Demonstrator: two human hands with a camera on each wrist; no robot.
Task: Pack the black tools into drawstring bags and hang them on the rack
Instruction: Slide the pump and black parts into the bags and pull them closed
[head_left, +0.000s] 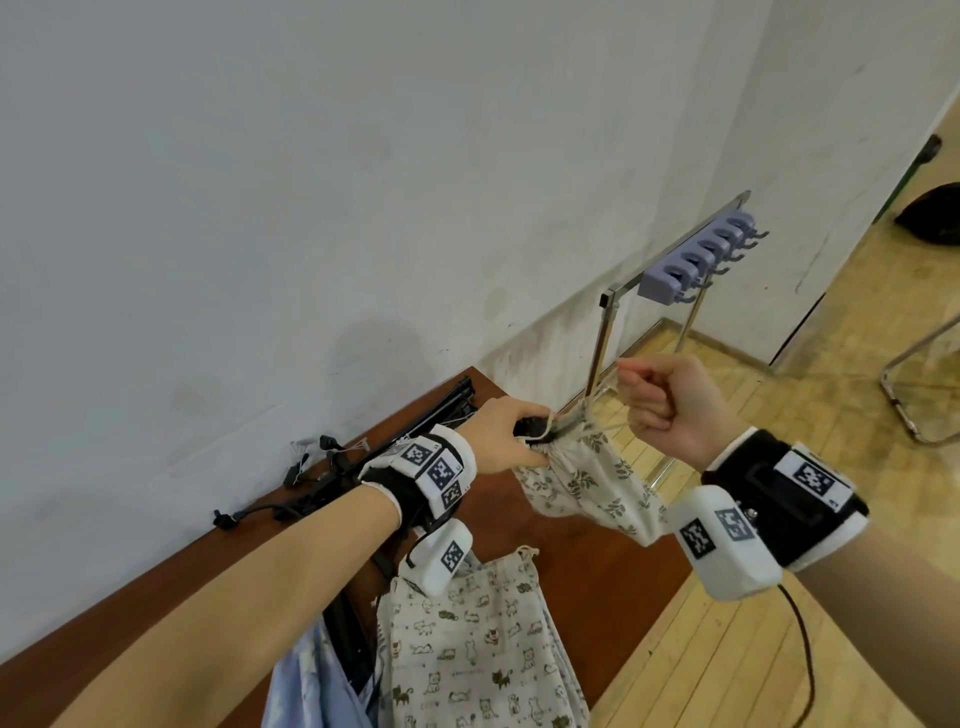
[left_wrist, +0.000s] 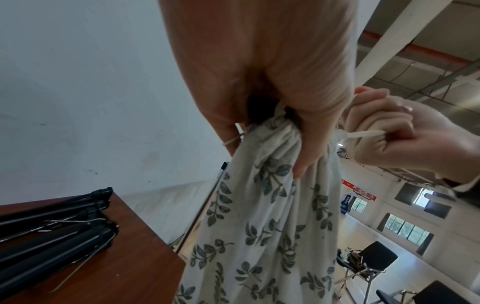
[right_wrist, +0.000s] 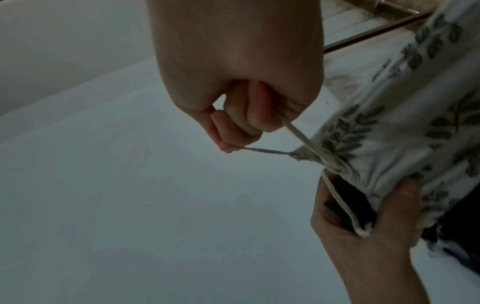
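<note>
A: Bag condition?
B: The leaf-print drawstring bag (head_left: 587, 480), cream with grey-green sprigs, hangs in the air past the table (head_left: 561, 540) edge, its mouth gathered.
A: Hands?
B: The left hand (head_left: 506, 441) grips the neck; the right hand (head_left: 670, 410) is fisted on the cord (right_wrist: 301, 137).

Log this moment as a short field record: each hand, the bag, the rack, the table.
left hand: grips the gathered neck of the leaf-print drawstring bag
right hand: fist on the drawstring, cord taut
bag mouth: nearly cinched, something black inside
rack: grey hooks, nothing hung
table: black tools, cat-print bag
</note>
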